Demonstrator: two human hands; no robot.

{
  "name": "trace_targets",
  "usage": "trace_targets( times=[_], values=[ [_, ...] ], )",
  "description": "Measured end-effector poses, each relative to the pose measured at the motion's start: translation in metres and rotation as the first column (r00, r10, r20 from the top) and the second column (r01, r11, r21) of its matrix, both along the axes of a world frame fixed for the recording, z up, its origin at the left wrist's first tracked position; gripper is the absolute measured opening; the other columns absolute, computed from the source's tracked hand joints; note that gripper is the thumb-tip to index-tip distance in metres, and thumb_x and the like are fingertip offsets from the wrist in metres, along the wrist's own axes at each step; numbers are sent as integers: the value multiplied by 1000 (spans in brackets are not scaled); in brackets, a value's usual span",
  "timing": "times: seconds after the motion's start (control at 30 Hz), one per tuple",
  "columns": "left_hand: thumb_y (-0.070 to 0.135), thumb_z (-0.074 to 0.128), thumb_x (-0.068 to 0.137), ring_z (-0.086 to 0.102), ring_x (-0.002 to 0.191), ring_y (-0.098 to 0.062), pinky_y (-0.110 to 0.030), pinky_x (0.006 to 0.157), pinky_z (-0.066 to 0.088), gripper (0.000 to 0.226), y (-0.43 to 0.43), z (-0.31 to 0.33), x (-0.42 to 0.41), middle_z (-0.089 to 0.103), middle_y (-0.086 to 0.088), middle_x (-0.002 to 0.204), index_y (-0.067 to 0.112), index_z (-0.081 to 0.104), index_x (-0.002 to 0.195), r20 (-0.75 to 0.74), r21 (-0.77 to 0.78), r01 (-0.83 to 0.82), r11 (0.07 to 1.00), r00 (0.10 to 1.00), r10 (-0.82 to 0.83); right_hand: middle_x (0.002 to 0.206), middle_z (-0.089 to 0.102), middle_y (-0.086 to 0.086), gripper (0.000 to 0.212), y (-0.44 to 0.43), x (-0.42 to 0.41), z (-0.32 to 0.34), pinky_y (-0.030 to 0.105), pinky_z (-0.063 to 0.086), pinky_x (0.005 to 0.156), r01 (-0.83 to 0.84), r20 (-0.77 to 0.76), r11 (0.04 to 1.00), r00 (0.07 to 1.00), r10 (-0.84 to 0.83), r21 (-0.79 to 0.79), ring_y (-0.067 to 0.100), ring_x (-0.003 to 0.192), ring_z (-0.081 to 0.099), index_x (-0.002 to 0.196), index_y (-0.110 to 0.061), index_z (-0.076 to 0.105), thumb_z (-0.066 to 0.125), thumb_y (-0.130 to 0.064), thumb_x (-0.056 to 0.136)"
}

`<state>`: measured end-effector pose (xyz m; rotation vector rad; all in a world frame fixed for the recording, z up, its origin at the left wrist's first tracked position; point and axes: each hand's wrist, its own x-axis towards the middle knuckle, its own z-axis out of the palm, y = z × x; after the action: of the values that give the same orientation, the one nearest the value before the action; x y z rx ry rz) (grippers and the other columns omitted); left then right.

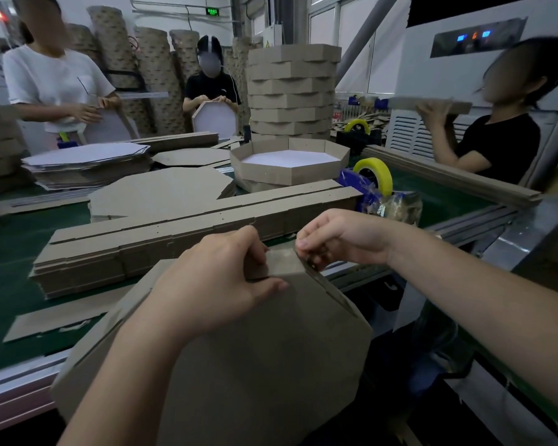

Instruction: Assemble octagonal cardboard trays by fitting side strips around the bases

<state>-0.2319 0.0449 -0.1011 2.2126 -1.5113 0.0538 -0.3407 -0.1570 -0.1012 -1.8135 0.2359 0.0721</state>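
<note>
The person is holding an octagonal base [271, 365] tilted in front of the body, with its brown underside facing the camera and its upper edge near the front rim of the green worktop [7, 278]. The left hand [219, 278] is grasping this upper edge, its fingers curling over the side strip [284, 263] and its thumb lying on the brown face. The right hand [339, 239] is pinching the same strip at the upper right corner, between thumb and fingertips. Just behind both hands a pile of flat strips [174, 233] is lying on the worktop. Farther back a finished tray [290, 165] with a white inside is standing beside a yellow tape roll [374, 178].
</note>
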Motion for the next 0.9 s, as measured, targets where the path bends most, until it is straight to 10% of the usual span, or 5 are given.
trace_targets(
  times=[0.33,0.7,0.9],
  values=[
    [60,59,77,50,115,-2,-32,92,46,51,3,3,-1,45,31,129,50,48,126,50,19,115,993,992,-115,72,61,2,26,-6,3,-1,21,49,64,-20,-32,1000,999,20,-20,10,64,54,72,-10,69,54,-6,91],
    [63,50,84,39,108,6,-8,61,26,42,3,-5,-1,47,31,119,53,51,124,158,79,68,995,984,-80,60,45,-4,21,-3,6,7,16,38,51,25,-278,993,959,-56,-116,6,51,45,55,-20,69,71,-37,68],
    [60,50,84,43,111,2,-24,81,39,41,6,-6,0,49,27,119,50,53,124,134,69,84,994,987,-93,60,37,-4,24,-2,7,7,21,24,58,-9,-369,992,929,-38,-123,9,54,36,60,-20,66,70,-41,70]
  ],
)
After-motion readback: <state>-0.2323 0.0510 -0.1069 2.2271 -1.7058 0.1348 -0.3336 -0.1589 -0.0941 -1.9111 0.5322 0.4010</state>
